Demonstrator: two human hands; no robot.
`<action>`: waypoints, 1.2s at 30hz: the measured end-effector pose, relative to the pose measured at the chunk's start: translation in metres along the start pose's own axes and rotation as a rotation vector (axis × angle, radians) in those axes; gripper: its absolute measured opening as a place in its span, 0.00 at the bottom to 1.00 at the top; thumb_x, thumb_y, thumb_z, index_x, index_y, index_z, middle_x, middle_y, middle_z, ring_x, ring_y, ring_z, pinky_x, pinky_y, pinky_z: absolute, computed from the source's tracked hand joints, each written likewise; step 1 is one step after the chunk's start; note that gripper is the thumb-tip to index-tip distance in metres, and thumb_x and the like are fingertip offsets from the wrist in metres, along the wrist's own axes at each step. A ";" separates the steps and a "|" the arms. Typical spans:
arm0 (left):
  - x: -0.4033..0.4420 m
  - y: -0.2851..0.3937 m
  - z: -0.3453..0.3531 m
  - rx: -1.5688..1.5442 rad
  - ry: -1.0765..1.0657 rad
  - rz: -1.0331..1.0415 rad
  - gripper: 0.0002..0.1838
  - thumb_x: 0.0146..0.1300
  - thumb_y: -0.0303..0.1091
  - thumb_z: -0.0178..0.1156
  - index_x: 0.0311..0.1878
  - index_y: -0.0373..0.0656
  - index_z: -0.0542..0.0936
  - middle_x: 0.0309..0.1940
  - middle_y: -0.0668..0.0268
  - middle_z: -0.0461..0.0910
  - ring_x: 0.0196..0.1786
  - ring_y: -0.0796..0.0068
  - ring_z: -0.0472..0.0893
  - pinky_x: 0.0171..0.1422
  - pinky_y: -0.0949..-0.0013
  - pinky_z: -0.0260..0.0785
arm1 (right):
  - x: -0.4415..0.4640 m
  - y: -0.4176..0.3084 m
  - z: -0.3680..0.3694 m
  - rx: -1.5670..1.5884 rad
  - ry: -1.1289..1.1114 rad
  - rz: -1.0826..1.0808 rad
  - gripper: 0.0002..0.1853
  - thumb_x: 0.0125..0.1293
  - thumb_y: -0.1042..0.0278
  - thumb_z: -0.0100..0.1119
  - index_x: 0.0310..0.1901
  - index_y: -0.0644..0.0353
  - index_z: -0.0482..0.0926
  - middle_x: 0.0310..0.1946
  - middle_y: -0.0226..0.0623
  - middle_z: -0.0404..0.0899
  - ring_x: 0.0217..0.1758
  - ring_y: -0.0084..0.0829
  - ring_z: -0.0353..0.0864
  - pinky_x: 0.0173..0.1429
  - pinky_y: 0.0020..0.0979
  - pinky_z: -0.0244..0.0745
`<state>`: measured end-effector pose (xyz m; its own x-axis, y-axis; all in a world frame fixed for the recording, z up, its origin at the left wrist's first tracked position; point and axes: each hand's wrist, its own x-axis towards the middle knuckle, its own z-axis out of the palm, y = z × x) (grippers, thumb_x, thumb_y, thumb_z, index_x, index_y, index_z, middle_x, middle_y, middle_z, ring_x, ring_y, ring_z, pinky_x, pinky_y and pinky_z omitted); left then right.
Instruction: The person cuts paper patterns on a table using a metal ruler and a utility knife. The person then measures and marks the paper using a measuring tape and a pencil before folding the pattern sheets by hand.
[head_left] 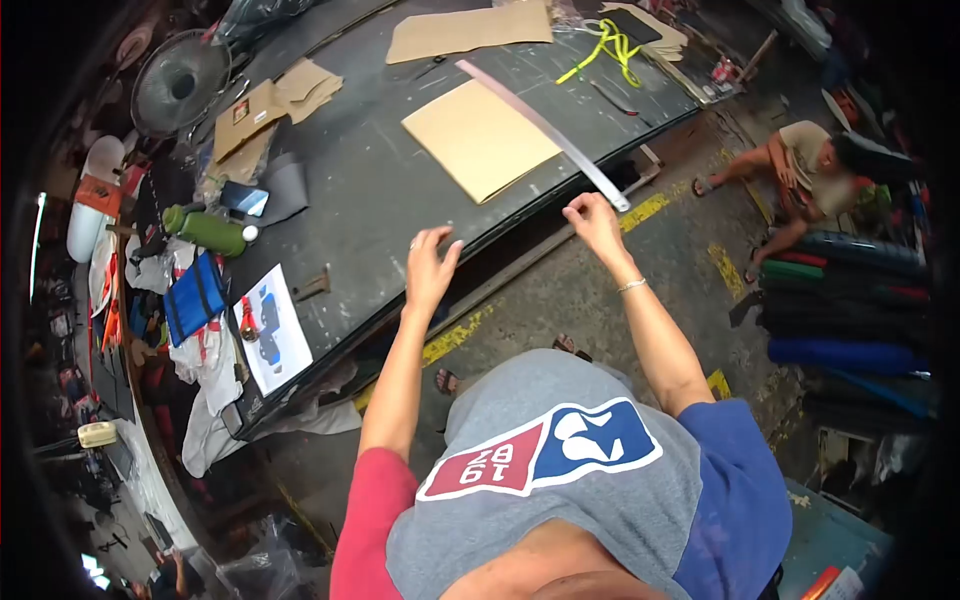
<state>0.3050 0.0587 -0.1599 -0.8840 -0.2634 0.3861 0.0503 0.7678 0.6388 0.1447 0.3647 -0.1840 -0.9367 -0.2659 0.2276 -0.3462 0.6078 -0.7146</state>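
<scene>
My left hand (431, 264) hovers over the dark table near its front edge, fingers apart and empty. Beyond the edge, my right hand (594, 222) has its thumb and fingertips drawn together close to the near end of a long metal ruler (545, 130); whether it holds anything is too small to tell. The ruler lies slantwise along the right side of a tan rectangular sheet (482, 140), its end reaching past the table edge. Behind the sheet lies a larger brown paper piece (470, 32). A yellow-green cord (612, 52) lies to the right, near a small dark tool (613, 100).
On the table's left are brown paper pieces (245, 120), a phone (244, 198), a green bottle (208, 230), a blue pouch (195, 297) and a printed sheet (272, 330). A fan (181, 83) stands behind. A person (800, 170) sits at right beside dark rolls (850, 300).
</scene>
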 end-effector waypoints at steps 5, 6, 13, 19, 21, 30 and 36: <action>0.065 0.049 0.094 0.215 -0.117 0.090 0.17 0.65 0.39 0.72 0.54 0.46 0.84 0.52 0.59 0.82 0.60 0.52 0.79 0.65 0.50 0.71 | 0.013 0.056 -0.038 -0.158 0.080 -0.035 0.19 0.57 0.67 0.78 0.48 0.56 0.80 0.58 0.41 0.73 0.63 0.49 0.73 0.70 0.49 0.68; 0.073 0.054 0.105 0.245 -0.136 0.096 0.17 0.65 0.39 0.72 0.55 0.47 0.84 0.53 0.60 0.82 0.62 0.53 0.79 0.67 0.50 0.70 | 0.018 0.060 -0.040 -0.172 0.065 -0.057 0.22 0.57 0.67 0.79 0.51 0.56 0.79 0.58 0.42 0.73 0.64 0.50 0.73 0.72 0.50 0.67; 0.098 0.041 0.126 0.478 -0.204 0.144 0.28 0.57 0.24 0.63 0.64 0.48 0.79 0.59 0.60 0.78 0.70 0.56 0.73 0.80 0.40 0.56 | 0.055 0.071 -0.025 -0.199 -0.091 0.062 0.35 0.64 0.66 0.74 0.70 0.53 0.69 0.59 0.50 0.76 0.63 0.55 0.77 0.70 0.54 0.73; 0.100 0.030 0.123 0.438 -0.227 0.118 0.30 0.57 0.25 0.64 0.66 0.49 0.78 0.61 0.61 0.75 0.73 0.55 0.70 0.81 0.32 0.52 | 0.048 0.122 -0.045 -0.093 -0.060 0.005 0.27 0.70 0.70 0.65 0.69 0.57 0.72 0.54 0.57 0.79 0.58 0.61 0.79 0.62 0.54 0.76; 0.099 0.027 0.120 0.416 -0.195 0.072 0.30 0.57 0.25 0.64 0.66 0.49 0.77 0.62 0.61 0.75 0.75 0.55 0.68 0.82 0.31 0.51 | 0.042 0.142 -0.074 -0.071 0.019 -0.075 0.25 0.69 0.73 0.65 0.68 0.59 0.73 0.56 0.55 0.80 0.59 0.59 0.80 0.63 0.52 0.76; 0.108 0.004 0.134 0.289 -0.109 -0.082 0.40 0.58 0.23 0.65 0.76 0.52 0.69 0.71 0.61 0.70 0.82 0.48 0.59 0.85 0.33 0.45 | 0.070 0.166 -0.151 -0.396 0.053 0.053 0.21 0.63 0.67 0.75 0.57 0.59 0.82 0.51 0.45 0.82 0.58 0.51 0.79 0.64 0.47 0.75; 0.119 0.004 0.129 0.206 0.011 -0.186 0.17 0.76 0.31 0.59 0.65 0.51 0.83 0.64 0.60 0.77 0.77 0.49 0.68 0.82 0.45 0.56 | 0.109 0.081 -0.066 -0.055 -0.019 0.001 0.12 0.68 0.70 0.70 0.51 0.62 0.85 0.51 0.45 0.84 0.57 0.48 0.82 0.64 0.41 0.76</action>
<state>0.1399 0.1060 -0.1973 -0.8639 -0.4166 0.2831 -0.2088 0.8077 0.5514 0.0110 0.4339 -0.1733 -0.9361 -0.2790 0.2140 -0.3480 0.6480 -0.6775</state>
